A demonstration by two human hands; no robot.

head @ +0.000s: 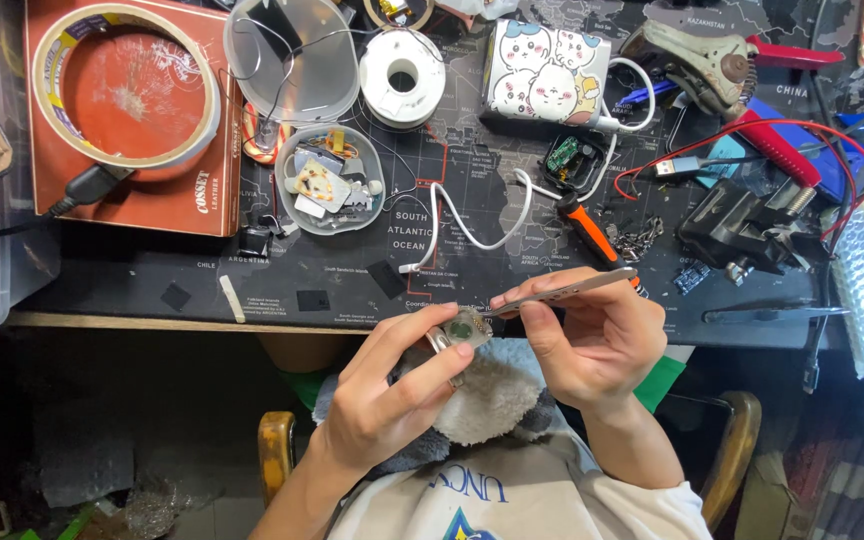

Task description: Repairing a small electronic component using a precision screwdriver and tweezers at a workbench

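Below the desk edge, two hands: left hand [392, 395] holding one small round part [464, 330], right hand [592, 335] one pair of tweezers [562, 292].

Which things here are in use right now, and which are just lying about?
In use: left hand holding a small round part; right hand holding metal tweezers with tips at it.

Lying about: tape roll, solder spool, orange-handled screwdriver, small vise, parts bowl.

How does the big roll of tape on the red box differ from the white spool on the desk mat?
The roll of tape is far wider than the white spool, with a thin beige ring around a large open centre; the white spool is thick-walled with a small centre hole. The roll of tape lies on a red box, whereas the white spool sits on the dark desk mat. Both lie flat and are round.
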